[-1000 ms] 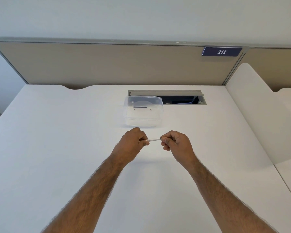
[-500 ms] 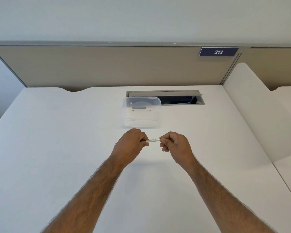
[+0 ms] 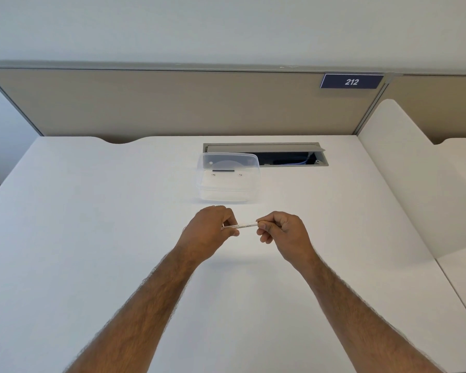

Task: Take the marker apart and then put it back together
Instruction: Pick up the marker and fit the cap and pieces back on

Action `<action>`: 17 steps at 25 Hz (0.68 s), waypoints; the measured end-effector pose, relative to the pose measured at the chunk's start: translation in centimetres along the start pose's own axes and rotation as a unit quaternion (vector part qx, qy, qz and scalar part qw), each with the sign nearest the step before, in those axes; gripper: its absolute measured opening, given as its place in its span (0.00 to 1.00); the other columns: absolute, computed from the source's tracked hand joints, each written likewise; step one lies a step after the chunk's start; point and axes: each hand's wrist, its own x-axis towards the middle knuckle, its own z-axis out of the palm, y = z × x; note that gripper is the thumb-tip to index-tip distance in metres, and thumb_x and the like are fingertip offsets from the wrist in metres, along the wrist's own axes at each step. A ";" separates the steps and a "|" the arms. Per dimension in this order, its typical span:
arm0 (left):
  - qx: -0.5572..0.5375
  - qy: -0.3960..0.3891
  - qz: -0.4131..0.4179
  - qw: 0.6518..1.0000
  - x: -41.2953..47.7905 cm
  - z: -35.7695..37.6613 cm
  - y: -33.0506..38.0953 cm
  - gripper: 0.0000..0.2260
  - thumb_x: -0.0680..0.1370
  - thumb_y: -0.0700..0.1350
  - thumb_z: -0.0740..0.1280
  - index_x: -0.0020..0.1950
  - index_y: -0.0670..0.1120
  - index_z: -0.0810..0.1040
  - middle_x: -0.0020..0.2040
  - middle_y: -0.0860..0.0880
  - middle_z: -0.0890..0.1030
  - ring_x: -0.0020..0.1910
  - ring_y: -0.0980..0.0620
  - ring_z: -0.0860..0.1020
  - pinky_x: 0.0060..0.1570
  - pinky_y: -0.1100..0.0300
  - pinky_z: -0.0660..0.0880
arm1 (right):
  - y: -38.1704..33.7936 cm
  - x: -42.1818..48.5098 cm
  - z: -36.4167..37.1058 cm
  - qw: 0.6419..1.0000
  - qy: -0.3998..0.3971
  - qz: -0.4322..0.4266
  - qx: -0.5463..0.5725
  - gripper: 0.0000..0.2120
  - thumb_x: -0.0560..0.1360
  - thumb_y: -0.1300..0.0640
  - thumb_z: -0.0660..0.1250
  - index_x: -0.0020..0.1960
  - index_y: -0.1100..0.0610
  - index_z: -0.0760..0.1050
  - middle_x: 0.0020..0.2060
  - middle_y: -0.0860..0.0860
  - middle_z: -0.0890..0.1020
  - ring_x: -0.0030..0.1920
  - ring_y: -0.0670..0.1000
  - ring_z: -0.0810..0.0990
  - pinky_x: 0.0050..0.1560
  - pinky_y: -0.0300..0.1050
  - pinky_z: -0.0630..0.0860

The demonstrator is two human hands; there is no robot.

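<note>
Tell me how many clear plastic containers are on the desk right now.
1. The clear plastic container sits at the far middle of the desk, just beyond both hands and in front of the open cable hatch. None looks hidden.

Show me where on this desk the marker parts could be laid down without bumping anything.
Bare desk lies left of the left hand, and right of the right hand up to the white side divider. It is tighter straight ahead, where the clear plastic container sits before the open cable hatch. Both hands hold the marker.
</note>
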 end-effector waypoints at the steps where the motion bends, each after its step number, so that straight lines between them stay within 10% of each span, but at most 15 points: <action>1: -0.006 -0.013 0.003 1.000 0.1 -0.2 -0.1 0.04 0.78 0.52 0.70 0.44 0.57 0.81 0.42 0.59 0.79 0.46 0.57 0.75 0.44 0.55 0.74 | 0.0 0.1 0.0 1.000 0.002 0.000 0.000 0.06 0.78 0.68 0.67 0.46 0.64 0.83 0.33 0.54 0.84 0.31 0.50 0.81 0.33 0.41 0.78; 17: 0.048 -0.053 0.011 0.997 0.3 -0.4 -0.4 0.08 0.83 0.50 0.64 0.53 0.52 0.83 0.48 0.54 0.80 0.48 0.52 0.76 0.44 0.53 0.75 | -0.1 0.6 0.2 1.000 -0.010 -0.003 0.002 0.06 0.78 0.69 0.68 0.46 0.64 0.84 0.33 0.55 0.84 0.31 0.51 0.81 0.33 0.41 0.78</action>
